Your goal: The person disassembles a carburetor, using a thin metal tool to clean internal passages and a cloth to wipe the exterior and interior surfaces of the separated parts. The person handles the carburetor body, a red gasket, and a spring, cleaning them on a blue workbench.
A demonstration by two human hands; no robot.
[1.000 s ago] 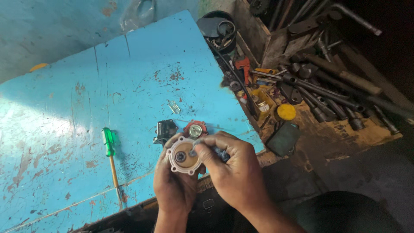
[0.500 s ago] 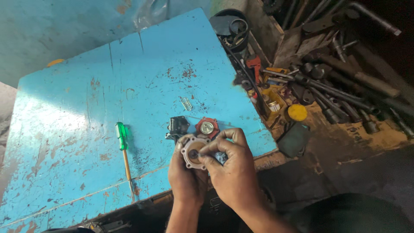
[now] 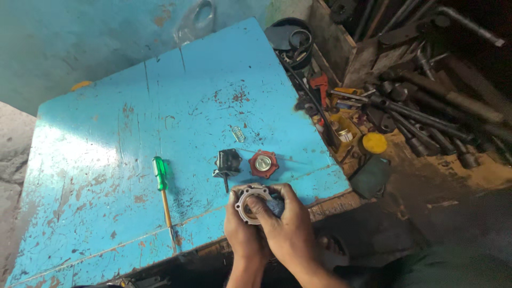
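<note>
My left hand (image 3: 241, 229) grips a round grey metal housing (image 3: 247, 200) with a lobed flange, just over the near edge of the blue table (image 3: 106, 138). My right hand (image 3: 288, 226) lies over its right side, fingers pressing a blue cloth (image 3: 275, 205) against it. Right behind the hands, on the table, lie a red diaphragm disc with a metal centre (image 3: 263, 163) and a small dark metal part (image 3: 228, 162). A little coil spring (image 3: 238, 133) lies farther back.
A green-handled screwdriver (image 3: 161, 184) lies on the table left of the hands. To the right, a cluttered bench holds many dark wrenches and pipes (image 3: 426, 106), a yellow lid (image 3: 374, 142), a red wrench (image 3: 320, 85) and a black round container (image 3: 292, 37).
The view has shifted, so the table sits more to the right and the hands a bit lower. Both hands keep holding and rubbing the housing; the parts on the table stay put.
</note>
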